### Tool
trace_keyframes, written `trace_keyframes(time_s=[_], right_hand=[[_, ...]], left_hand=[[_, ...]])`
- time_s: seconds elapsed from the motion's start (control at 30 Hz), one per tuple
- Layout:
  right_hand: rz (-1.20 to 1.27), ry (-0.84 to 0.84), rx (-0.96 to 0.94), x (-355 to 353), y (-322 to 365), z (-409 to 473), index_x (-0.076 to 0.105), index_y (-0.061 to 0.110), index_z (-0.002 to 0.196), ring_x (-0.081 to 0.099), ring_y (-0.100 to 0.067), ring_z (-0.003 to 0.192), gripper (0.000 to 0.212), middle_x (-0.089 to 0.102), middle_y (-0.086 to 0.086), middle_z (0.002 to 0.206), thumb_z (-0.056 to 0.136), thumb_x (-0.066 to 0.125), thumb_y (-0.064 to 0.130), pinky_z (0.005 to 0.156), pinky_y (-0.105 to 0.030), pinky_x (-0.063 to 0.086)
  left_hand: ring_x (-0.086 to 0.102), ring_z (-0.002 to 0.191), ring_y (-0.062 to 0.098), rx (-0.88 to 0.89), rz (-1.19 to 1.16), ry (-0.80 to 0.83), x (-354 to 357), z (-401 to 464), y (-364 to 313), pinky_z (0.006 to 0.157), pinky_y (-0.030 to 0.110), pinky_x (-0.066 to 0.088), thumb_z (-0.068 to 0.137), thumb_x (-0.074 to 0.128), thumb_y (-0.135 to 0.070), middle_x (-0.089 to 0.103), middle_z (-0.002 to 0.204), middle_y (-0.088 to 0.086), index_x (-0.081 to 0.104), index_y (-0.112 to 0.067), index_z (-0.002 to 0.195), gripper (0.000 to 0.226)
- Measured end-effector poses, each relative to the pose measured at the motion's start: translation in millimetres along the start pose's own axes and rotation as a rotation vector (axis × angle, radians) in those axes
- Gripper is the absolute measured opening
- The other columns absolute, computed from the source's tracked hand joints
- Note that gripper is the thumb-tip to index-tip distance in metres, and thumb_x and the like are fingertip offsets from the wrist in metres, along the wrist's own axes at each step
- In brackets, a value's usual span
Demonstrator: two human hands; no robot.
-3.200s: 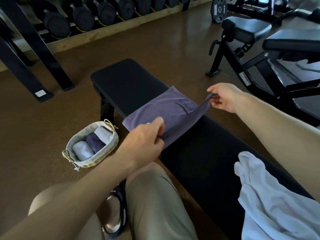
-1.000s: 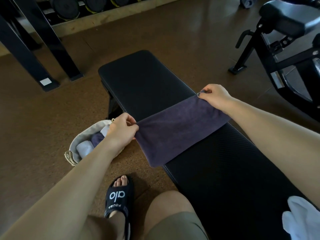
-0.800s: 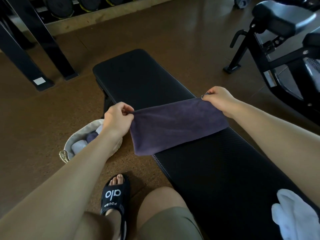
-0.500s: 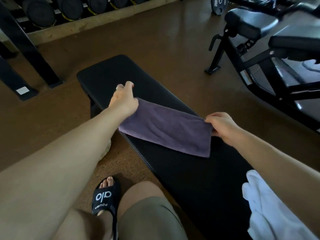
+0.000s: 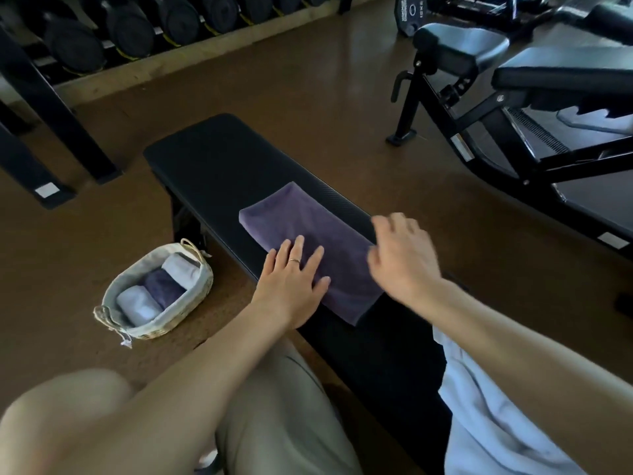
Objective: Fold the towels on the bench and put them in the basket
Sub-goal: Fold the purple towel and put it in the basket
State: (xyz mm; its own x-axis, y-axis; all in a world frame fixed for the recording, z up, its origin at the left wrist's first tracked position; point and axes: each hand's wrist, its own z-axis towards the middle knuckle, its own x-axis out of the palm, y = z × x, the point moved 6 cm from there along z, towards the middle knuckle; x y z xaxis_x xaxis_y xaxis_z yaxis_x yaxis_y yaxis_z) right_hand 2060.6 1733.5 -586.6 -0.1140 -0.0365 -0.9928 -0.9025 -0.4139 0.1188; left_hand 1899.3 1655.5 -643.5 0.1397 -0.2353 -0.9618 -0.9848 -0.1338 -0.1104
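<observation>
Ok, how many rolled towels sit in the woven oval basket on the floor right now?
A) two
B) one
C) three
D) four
C: the woven oval basket on the floor holds three rolled towels side by side, a dark purple roll between two pale rolls.

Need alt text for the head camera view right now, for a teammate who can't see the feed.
A person's left hand presses flat on a folded purple towel lying on a black bench, the blurred right hand open just above it. A basket on the floor holds three rolled towels; a white towel waits nearby on the bench.
</observation>
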Motion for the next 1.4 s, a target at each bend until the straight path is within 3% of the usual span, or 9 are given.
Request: trace_keyframes(time_s=[0.1,0.17,0.27,0.47,0.67,0.87,1.1,1.3,1.4], right_hand=[[0.099,0.036,-0.197,31,68,-11,0.025,0.019,0.16,0.026,-0.026,0.153,0.057,0.03,-0.008,0.165,0.108,0.034,0.04,0.126,-0.044,0.019],[0.099,0.122,-0.155,58,82,-12,0.012,0.02,0.164,0.006,-0.025,0.158,0.06,0.013,-0.007,0.171,0.109,0.019,0.045,0.128,-0.045,0.001],[0.12,0.126,-0.065,76,62,-15,0.008,0.024,0.164,-0.002,-0.023,0.158,0.066,0.004,-0.003,0.172,0.107,0.016,0.056,0.126,-0.046,-0.006],[0.02,0.144,-0.107,76,53,-9,0.01,0.029,0.163,0.005,-0.029,0.158,0.066,0.006,-0.005,0.172,0.105,0.019,0.06,0.127,-0.049,0.003],[0.035,0.124,-0.215,80,81,32,0.014,0.029,0.163,0.007,-0.027,0.158,0.062,0.01,-0.004,0.172,0.107,0.018,0.054,0.128,-0.049,0.005],[0.073,-0.047,-0.347,61,113,64,0.047,0.02,0.15,0.035,-0.027,0.149,0.051,0.042,-0.006,0.16,0.107,0.032,0.042,0.125,-0.048,0.022],[0.051,0.158,-0.384,89,112,149,0.011,0.026,0.164,0.002,-0.017,0.158,0.058,0.006,0.002,0.172,0.11,0.017,0.045,0.128,-0.043,0.004],[0.02,0.202,-0.304,81,97,165,0.005,0.029,0.164,0.005,-0.021,0.158,0.059,0.007,0.001,0.172,0.11,0.014,0.049,0.129,-0.043,0.008],[0.138,0.142,-0.152,64,81,148,0.015,0.025,0.163,0.025,-0.028,0.154,0.062,0.026,-0.004,0.168,0.108,0.033,0.048,0.124,-0.047,0.026]], left_hand=[[-0.013,0.157,0.026,0.035,0.065,0.008,-1,7,4,0.127,0.047,-0.004,0.108,0.019,-0.053,-0.011,0.171,0.004,0.0,-0.032,0.163,0.062],[-0.017,0.156,0.025,0.004,0.093,0.028,1,14,17,0.127,0.047,-0.005,0.108,0.02,-0.051,-0.015,0.17,0.003,-0.005,-0.035,0.162,0.062],[-0.013,0.157,0.023,-0.058,0.019,-0.02,-4,23,40,0.127,0.045,-0.006,0.107,0.012,-0.055,-0.012,0.171,0.0,-0.002,-0.045,0.16,0.056],[-0.005,0.158,0.024,-0.267,-0.034,-0.025,-18,48,106,0.128,0.044,-0.001,0.106,0.013,-0.054,-0.007,0.172,0.005,0.002,-0.035,0.163,0.061],[-0.002,0.158,0.02,-0.2,-0.039,-0.112,-22,60,106,0.128,0.04,0.0,0.107,0.019,-0.051,-0.002,0.172,0.004,0.005,-0.02,0.164,0.066],[-0.003,0.158,0.017,-0.178,-0.067,-0.116,-11,66,119,0.128,0.036,0.0,0.107,0.018,-0.048,-0.003,0.172,0.003,0.0,-0.017,0.164,0.067],[-0.004,0.158,0.016,-0.144,-0.086,-0.141,-10,62,123,0.127,0.034,-0.001,0.107,0.019,-0.05,-0.003,0.172,0.001,-0.001,-0.019,0.164,0.068],[-0.008,0.157,0.016,-0.145,-0.091,-0.12,-13,61,117,0.128,0.035,-0.004,0.107,0.017,-0.049,-0.007,0.171,0.001,-0.004,-0.019,0.164,0.068],[-0.006,0.158,0.024,-0.166,0.022,-0.129,-23,56,113,0.128,0.043,-0.003,0.107,0.017,-0.051,-0.007,0.171,0.008,-0.004,-0.02,0.164,0.068]])
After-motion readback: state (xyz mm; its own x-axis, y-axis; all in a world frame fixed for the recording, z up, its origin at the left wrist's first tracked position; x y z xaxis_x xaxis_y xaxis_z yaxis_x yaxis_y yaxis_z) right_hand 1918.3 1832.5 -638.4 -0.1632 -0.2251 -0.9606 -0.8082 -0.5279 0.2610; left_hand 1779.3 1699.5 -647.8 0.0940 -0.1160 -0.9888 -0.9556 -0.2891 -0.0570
